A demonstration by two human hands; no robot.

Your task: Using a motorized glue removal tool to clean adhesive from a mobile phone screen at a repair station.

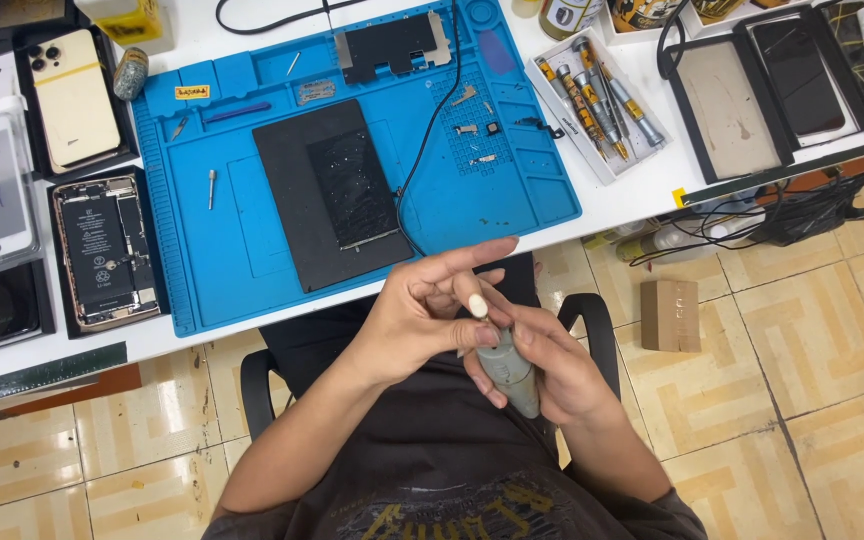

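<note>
The right hand is wrapped around a grey screwdriver; just above that grip, the left hand pinches its tip, the blue mat beyond.

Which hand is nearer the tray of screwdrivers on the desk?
Right. The right hand, gripping the grey tool, sits below the screwdriver tray; the left hand is further to the tray's left.

White table: blue mat, screwdriver tray, phones.
</note>
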